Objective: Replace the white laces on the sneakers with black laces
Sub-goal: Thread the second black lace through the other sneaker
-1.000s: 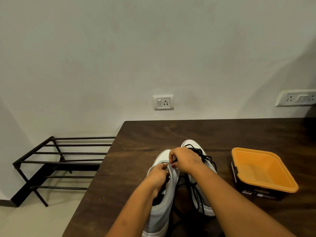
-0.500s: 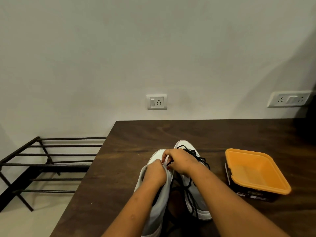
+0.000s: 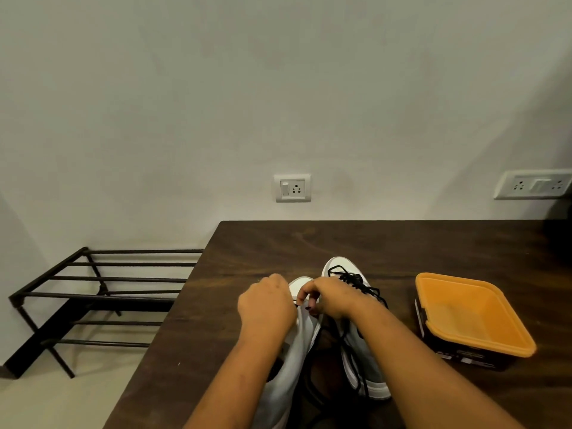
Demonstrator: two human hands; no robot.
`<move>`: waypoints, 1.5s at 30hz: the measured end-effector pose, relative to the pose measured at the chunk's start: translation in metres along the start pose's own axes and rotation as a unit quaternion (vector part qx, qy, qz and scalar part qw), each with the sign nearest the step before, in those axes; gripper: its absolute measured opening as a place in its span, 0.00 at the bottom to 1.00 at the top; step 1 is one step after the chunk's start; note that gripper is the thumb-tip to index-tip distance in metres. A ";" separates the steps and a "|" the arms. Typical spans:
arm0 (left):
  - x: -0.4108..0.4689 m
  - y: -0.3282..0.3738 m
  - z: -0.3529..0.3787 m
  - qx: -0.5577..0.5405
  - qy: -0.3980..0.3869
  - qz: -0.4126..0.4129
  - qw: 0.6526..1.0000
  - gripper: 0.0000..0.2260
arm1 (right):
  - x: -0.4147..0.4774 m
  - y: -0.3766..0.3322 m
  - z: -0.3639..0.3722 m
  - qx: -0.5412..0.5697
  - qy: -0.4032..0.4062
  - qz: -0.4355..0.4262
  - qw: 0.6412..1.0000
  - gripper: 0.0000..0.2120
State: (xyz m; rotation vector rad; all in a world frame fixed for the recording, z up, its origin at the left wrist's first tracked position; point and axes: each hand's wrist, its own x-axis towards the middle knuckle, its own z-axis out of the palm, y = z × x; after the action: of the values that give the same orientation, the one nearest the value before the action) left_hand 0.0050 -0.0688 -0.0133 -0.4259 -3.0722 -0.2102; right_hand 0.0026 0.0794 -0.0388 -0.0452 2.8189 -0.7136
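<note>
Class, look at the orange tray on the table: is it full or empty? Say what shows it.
Empty. The orange tray shows only its bare orange floor and walls; nothing lies in it.

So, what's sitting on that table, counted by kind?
White sneakers: 2, one nearer the table's left edge, one beside it
Orange-topped box: 1
Total: 3

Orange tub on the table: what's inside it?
The orange tub shows only its bare orange floor and walls, with nothing lying in it. Its near inner wall is hidden behind the rim.
</note>
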 end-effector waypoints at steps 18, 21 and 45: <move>0.015 -0.018 0.028 -0.507 -0.198 -0.088 0.834 0.04 | 0.002 -0.001 0.007 -0.003 0.017 -0.002 1.000 0.14; 0.015 -0.018 0.033 -0.496 -0.124 -0.083 0.855 0.08 | 0.002 -0.002 0.007 -0.005 0.012 0.000 1.000 0.14; 0.023 -0.070 -0.010 -0.618 0.139 -0.070 0.770 0.08 | 0.000 -0.004 0.007 -0.017 0.014 0.013 1.000 0.15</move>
State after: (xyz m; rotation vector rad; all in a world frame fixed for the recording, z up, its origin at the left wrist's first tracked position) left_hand -0.0364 -0.1310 -0.0111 -0.1117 -2.1993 -2.0682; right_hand 0.0039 0.0728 -0.0428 -0.0050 2.8534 -0.6674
